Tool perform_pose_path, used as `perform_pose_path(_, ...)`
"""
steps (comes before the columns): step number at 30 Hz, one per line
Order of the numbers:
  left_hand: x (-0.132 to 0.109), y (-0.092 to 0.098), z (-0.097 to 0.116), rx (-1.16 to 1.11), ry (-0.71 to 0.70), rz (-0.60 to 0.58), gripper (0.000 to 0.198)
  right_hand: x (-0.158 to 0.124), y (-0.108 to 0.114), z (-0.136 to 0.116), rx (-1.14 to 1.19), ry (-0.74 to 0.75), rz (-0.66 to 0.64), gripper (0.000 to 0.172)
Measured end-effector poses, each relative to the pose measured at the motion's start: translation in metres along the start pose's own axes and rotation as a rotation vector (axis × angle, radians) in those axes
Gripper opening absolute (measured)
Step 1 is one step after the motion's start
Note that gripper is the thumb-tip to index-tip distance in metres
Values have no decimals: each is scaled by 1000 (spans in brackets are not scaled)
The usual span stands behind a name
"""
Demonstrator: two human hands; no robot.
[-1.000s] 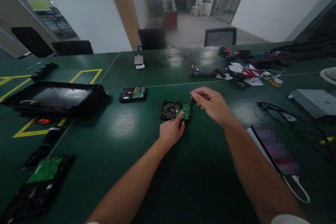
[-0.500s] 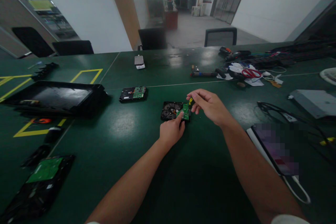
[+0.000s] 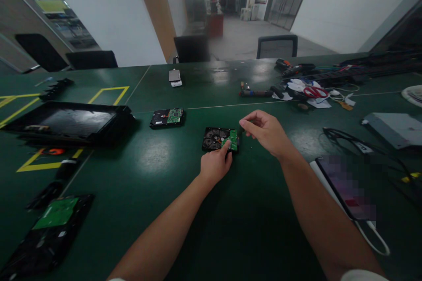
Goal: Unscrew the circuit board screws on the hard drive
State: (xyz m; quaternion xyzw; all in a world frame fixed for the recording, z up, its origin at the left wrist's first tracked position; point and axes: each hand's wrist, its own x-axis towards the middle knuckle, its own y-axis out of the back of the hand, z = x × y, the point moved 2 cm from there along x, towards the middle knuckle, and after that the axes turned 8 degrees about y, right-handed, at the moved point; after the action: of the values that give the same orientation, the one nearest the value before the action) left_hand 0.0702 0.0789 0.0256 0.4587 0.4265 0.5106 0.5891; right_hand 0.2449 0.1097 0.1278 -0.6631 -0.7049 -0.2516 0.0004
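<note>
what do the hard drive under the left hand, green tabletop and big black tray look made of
Hard drive: probably metal with a dark satin finish, judging by its faint sheen; its flat green circuit board may be fibreglass. Tabletop: smooth, semi-gloss green covering, shown by soft reflections; vinyl or paint, unclear. Black tray: likely plastic, by its even black colour and glossy inside; painted metal is possible.

Office-type rm, lg green table (image 3: 132, 189) w/ HDDs (image 3: 212, 138), mesh-back chair (image 3: 277, 48), glass drs (image 3: 286, 2) beyond
</note>
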Motion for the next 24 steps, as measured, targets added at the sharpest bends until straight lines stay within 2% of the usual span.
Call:
perform_pose_path(6, 0, 0, 0, -10, -12, 14, 54, -1, -2, 1, 44, -16, -80, 28)
perform_pose_path(10, 0, 0, -1, -9, -7, 9, 55, 0, -6, 0, 99, -7, -128, 35)
perform_pose_path(15, 0, -1, 0, -1, -2, 4, 55, 1, -7, 5, 162, -21, -84, 38)
perform_pose_path(20, 1, -2, -1, 2, 1, 4, 54, 1, -2, 4, 26, 42, -52, 31)
perform_pose_path(24, 0, -2, -1, -12, -13, 13, 54, 1, 2, 9, -38, 26, 23, 31)
